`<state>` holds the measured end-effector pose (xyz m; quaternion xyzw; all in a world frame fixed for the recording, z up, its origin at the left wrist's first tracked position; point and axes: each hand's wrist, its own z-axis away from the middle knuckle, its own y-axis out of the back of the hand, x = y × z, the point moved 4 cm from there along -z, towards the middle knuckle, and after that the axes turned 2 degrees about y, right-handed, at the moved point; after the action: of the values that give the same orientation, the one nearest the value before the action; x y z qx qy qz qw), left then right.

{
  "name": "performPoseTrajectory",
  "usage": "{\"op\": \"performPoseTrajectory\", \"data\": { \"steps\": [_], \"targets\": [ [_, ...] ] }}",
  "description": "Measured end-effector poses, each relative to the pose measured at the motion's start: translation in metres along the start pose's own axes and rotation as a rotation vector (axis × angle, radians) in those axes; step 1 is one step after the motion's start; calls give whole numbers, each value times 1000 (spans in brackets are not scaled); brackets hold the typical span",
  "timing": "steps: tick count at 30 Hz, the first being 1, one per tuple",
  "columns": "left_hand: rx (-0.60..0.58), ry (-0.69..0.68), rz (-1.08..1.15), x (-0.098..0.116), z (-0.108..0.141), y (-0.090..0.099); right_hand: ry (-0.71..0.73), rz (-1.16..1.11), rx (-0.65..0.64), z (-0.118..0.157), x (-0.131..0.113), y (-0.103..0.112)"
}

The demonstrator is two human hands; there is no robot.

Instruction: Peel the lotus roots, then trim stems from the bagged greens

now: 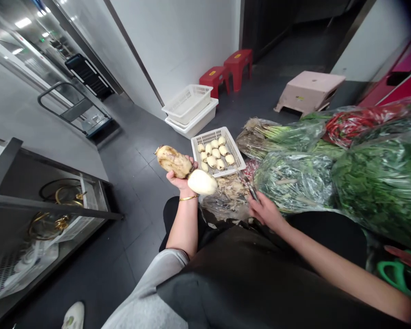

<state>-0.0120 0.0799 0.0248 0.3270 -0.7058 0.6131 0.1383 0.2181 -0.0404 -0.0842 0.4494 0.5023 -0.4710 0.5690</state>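
My left hand (181,179) is closed around a lotus root (174,162), holding it above the floor. Its far section is brown-skinned, while the near section (202,182) is peeled and creamy white. In my right hand (265,210) is a slim metal peeler (248,185), pointing away from me and apart from the root. Just beyond both hands, a white plastic basket (240,163) holds several peeled lotus root pieces (216,153). Below, between my knees, brownish peelings (231,194) lie on a plastic bag.
Plastic-wrapped greens (294,178) and a bag of red chillies (352,125) crowd the right side. Stacked white baskets (192,119), red stools (238,66) and a pink stool (308,91) stand farther off. To the left are a metal shelf (55,201) and a trolley (77,109).
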Motion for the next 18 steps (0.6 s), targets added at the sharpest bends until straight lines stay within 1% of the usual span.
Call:
{"op": "performPoseTrajectory", "data": {
  "steps": [2,4,5,6,8,10,11,12,14,16,18],
  "targets": [
    [-52,43,5,-12,3,-12,28,-248,-60,-22,-34,-17],
    [-74,99,-16,-21,7,-22,39,-436,-105,-43,-62,-39],
    [-69,118,-40,-23,9,-25,36,-486,-96,-51,-70,-47],
    [-54,129,-74,-24,11,-26,41,-496,-59,-58,-74,-52],
    [-5,127,-141,-23,14,-23,111,-382,63,-64,-73,-52],
    [89,103,-163,-21,17,-13,226,-149,167,-60,-66,-43],
    [147,100,-160,-21,19,-7,271,-28,179,-57,-61,-38],
    [206,107,-155,-22,21,1,292,74,154,-52,-56,-34],
    [297,129,-160,-23,23,14,264,202,46,-42,-47,-25],
    [310,115,-203,-22,23,21,206,299,-33,-35,-46,-18],
    [284,62,-255,-19,22,22,200,463,-30,-33,-53,-15]
  ]
}}
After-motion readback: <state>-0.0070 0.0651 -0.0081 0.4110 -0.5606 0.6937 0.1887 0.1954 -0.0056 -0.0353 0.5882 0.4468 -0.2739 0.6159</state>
